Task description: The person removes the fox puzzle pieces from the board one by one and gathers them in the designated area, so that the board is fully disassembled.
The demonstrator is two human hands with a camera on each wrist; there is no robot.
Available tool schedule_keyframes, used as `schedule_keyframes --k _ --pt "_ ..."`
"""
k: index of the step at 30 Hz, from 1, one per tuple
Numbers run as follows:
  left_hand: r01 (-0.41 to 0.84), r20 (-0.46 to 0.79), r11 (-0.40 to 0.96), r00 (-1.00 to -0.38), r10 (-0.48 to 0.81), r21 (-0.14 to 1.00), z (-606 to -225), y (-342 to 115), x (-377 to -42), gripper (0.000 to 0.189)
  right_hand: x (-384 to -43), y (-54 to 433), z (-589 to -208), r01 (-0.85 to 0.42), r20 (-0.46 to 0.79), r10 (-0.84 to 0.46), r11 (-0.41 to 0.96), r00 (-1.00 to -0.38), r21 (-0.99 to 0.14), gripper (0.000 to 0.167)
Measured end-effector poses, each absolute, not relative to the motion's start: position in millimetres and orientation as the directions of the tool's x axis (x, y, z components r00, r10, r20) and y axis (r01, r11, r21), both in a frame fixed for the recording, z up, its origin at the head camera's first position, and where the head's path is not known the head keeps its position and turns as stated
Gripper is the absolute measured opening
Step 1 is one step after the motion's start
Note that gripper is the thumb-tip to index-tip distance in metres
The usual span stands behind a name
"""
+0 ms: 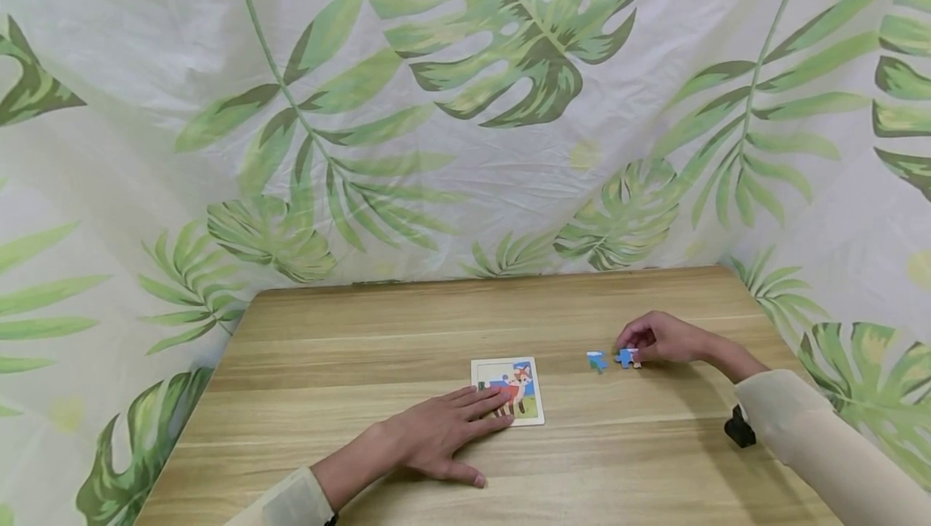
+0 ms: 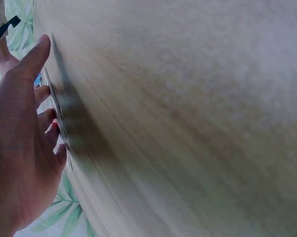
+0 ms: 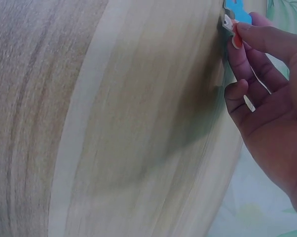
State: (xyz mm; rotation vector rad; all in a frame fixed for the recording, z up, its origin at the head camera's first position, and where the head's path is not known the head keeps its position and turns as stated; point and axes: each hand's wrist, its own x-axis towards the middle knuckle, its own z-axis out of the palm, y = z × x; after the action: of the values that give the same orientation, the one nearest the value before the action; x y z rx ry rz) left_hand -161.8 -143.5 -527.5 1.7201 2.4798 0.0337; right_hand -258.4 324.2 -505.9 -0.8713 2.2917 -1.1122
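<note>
A white-bordered jigsaw puzzle board [image 1: 539, 410] with a deer picture lies mid-table, part of its upper left bare of picture. My left hand [image 1: 440, 433] rests on its lower left, fingers straight and spread, hiding that part. To the right, my right hand [image 1: 665, 338] pinches a blue puzzle piece [image 1: 627, 358] between thumb and fingers. In the right wrist view this piece also shows orange and white by the thumb [image 3: 272, 42]. Just left of it lies a second puzzle piece [image 1: 597, 360], blue with some green and white, on the table.
The wooden table [image 1: 349, 348] reaches back to a leaf-printed cloth [image 1: 465, 146] that hangs behind it and along the sides. A small black device [image 1: 740, 429] is strapped under my right sleeve [image 1: 785, 409].
</note>
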Motion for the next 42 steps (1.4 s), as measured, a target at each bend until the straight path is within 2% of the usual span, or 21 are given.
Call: schedule_keyframes --k 28,36,42 --pt "0.933 -0.089 0.352 -0.345 0.934 0.071 -526.4 -141.9 -160.2 0.086 -257.4 319.9 -510.9 -0.458 -0.016 -0.662 0.536 -0.749 -0.709 0.019" --pt "0.936 -0.075 0.348 -0.343 0.936 0.061 -525.8 -141.0 -161.6 0.084 -259.8 295.0 -505.5 -0.466 -0.023 -0.663 0.550 -0.748 -0.693 0.020" --pt "0.935 -0.071 0.353 -0.349 0.934 0.048 -525.2 -140.3 -161.8 0.083 -261.4 268.8 -500.7 -0.454 -0.041 -0.687 0.523 -0.726 -0.721 0.020"
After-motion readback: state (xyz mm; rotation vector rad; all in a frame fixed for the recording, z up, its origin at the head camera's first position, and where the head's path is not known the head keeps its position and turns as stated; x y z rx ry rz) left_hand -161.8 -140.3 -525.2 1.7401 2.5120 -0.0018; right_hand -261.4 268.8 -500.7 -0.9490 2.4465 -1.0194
